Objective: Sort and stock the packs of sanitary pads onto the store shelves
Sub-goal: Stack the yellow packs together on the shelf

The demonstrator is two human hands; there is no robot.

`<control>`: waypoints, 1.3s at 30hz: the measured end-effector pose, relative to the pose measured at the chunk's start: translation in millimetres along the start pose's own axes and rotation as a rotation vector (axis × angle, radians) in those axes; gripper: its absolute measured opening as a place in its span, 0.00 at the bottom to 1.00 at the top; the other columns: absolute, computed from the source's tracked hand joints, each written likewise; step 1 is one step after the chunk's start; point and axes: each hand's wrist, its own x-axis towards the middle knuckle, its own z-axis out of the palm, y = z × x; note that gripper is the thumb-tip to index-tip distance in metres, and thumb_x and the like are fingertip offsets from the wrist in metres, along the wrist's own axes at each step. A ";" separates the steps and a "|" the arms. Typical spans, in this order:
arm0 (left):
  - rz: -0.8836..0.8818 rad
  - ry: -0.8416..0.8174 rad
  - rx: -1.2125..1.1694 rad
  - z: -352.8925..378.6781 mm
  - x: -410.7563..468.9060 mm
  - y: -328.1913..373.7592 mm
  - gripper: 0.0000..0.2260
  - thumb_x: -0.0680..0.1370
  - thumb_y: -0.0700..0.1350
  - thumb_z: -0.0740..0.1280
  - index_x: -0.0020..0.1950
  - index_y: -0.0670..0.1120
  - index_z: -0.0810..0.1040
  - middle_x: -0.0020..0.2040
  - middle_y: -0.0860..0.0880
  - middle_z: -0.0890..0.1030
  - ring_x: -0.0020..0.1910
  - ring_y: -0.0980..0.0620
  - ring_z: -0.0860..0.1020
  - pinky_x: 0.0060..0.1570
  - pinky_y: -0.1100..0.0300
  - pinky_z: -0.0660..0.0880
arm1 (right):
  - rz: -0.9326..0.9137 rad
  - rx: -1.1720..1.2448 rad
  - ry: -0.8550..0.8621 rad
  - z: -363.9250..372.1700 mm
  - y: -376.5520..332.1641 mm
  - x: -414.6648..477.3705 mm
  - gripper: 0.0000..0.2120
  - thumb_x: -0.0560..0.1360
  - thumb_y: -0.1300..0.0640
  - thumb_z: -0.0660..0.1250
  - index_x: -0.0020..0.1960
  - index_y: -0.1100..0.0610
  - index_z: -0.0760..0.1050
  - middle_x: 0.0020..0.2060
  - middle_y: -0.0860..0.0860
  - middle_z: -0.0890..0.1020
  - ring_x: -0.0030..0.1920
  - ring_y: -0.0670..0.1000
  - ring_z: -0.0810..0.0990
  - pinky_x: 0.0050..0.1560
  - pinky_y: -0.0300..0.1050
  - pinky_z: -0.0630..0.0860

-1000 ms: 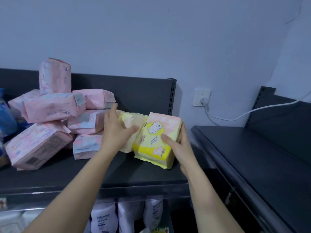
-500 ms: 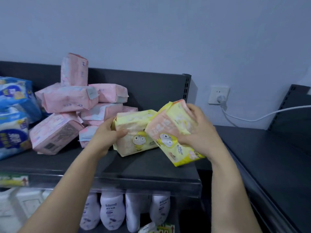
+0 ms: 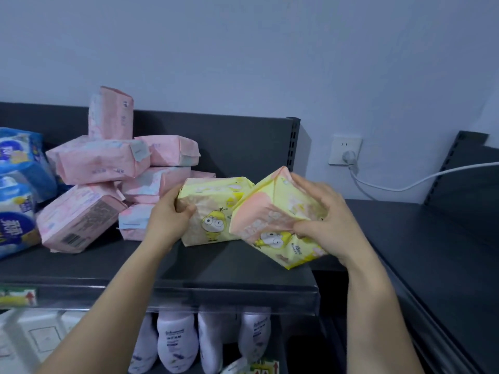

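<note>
Two yellow packs with a cartoon face sit at the right end of the dark top shelf (image 3: 232, 268). My left hand (image 3: 168, 215) grips the left side of the pale yellow pack (image 3: 213, 211), which rests on the shelf. My right hand (image 3: 321, 220) holds the yellow-and-pink pack (image 3: 267, 225) tilted, its lower corner past the shelf's right end. The two packs touch. A loose pile of pink packs (image 3: 105, 163) lies to the left, one standing upright on top.
Blue packs (image 3: 19, 190) are stacked at the far left. White bottles (image 3: 175, 344) stand on the shelf below. A second dark shelf (image 3: 437, 265) runs to the right. A wall socket (image 3: 345, 150) with a white cable is behind.
The view has shifted slightly. My right hand has turned its pack more upright and closer to the other pack. My left hand still holds the pale yellow pack on the shelf.
</note>
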 end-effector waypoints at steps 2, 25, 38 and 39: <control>0.013 0.015 0.015 1.3 -0.5 0.1 0.23 0.77 0.35 0.66 0.71 0.49 0.71 0.55 0.54 0.76 0.54 0.52 0.74 0.61 0.53 0.72 | -0.023 0.007 -0.064 1.9 1.0 2.1 0.40 0.48 0.46 0.65 0.59 0.24 0.70 0.53 0.31 0.73 0.64 0.49 0.71 0.66 0.58 0.69; 0.005 -0.754 -0.384 -14.7 0.3 -31.7 0.54 0.59 0.49 0.84 0.77 0.49 0.55 0.70 0.47 0.73 0.69 0.47 0.72 0.69 0.44 0.67 | 0.266 0.609 -0.178 85.4 30.0 37.8 0.67 0.52 0.54 0.85 0.80 0.49 0.47 0.64 0.46 0.76 0.57 0.45 0.81 0.53 0.41 0.77; -0.023 -0.770 -0.370 -9.6 25.8 -26.6 0.51 0.64 0.35 0.77 0.78 0.55 0.49 0.70 0.52 0.73 0.67 0.52 0.73 0.64 0.55 0.73 | 0.224 0.522 -0.458 74.2 37.5 70.3 0.59 0.48 0.55 0.87 0.71 0.39 0.58 0.56 0.42 0.83 0.56 0.45 0.82 0.53 0.38 0.77; -0.021 -0.759 -0.381 -9.4 28.7 -24.8 0.53 0.64 0.33 0.77 0.77 0.57 0.49 0.71 0.52 0.72 0.67 0.53 0.74 0.63 0.55 0.74 | 0.218 0.490 -0.460 71.3 35.4 71.7 0.59 0.52 0.59 0.85 0.73 0.38 0.54 0.57 0.39 0.80 0.56 0.44 0.81 0.51 0.35 0.76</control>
